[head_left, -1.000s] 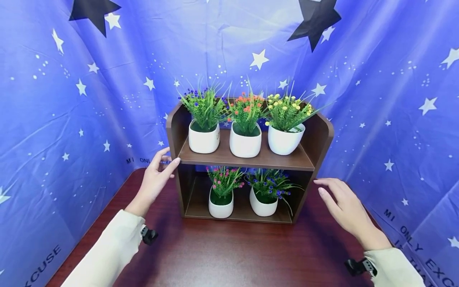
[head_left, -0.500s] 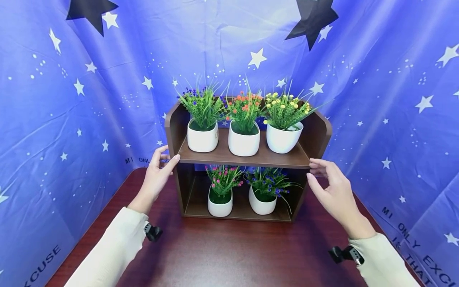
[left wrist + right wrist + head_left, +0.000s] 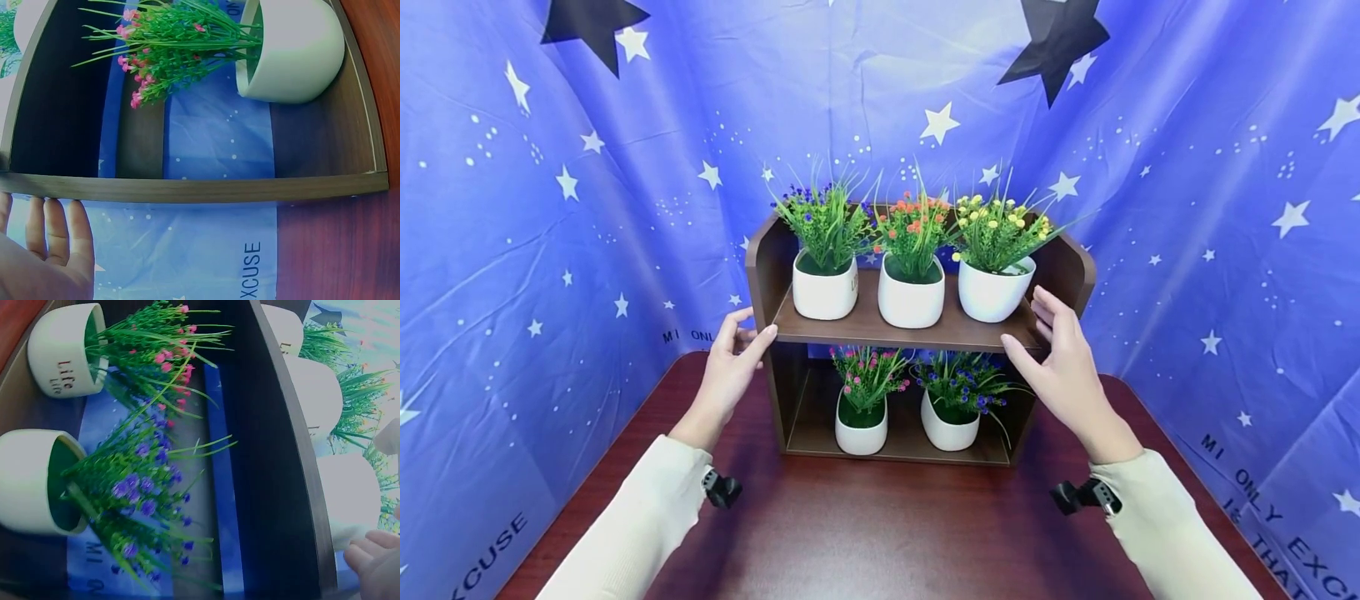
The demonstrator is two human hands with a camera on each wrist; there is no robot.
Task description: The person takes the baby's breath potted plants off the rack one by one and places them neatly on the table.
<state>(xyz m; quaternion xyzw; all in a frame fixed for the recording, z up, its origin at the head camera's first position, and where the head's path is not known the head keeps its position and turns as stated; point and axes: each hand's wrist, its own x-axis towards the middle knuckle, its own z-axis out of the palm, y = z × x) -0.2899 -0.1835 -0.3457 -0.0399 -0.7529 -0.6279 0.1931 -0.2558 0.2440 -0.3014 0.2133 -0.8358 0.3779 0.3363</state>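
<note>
Five potted plants stand in the brown two-tier shelf (image 3: 868,313) in front of you, three on the upper board and two on the lower. Your left hand (image 3: 727,367) is at the shelf's left side, its thumb on the front edge; the left wrist view shows your fingers fairly straight, with the tips against the outer face of the side panel (image 3: 206,189), and none of the plants is in that hand. Your right hand (image 3: 1063,375) is spread, thumb well apart from the fingers, at the right end of the upper board, just beside the yellow-flowered plant (image 3: 996,287). You grip nothing with it; whether its fingertips touch that white pot, I cannot tell. Left of the yellow plant stand the orange-flowered plant (image 3: 912,292) and, at the far end, the purple-flowered plant (image 3: 825,287), all three upright. Below, the pink-flowered plant (image 3: 861,429) is toward the left and the blue-flowered plant (image 3: 951,425) to its right; your right wrist view shows "Life" printed twice on the pink one's pot. The shelf rests on a reddish-brown table (image 3: 880,533), with a blue star-patterned curtain (image 3: 850,92) behind it and on both sides.
</note>
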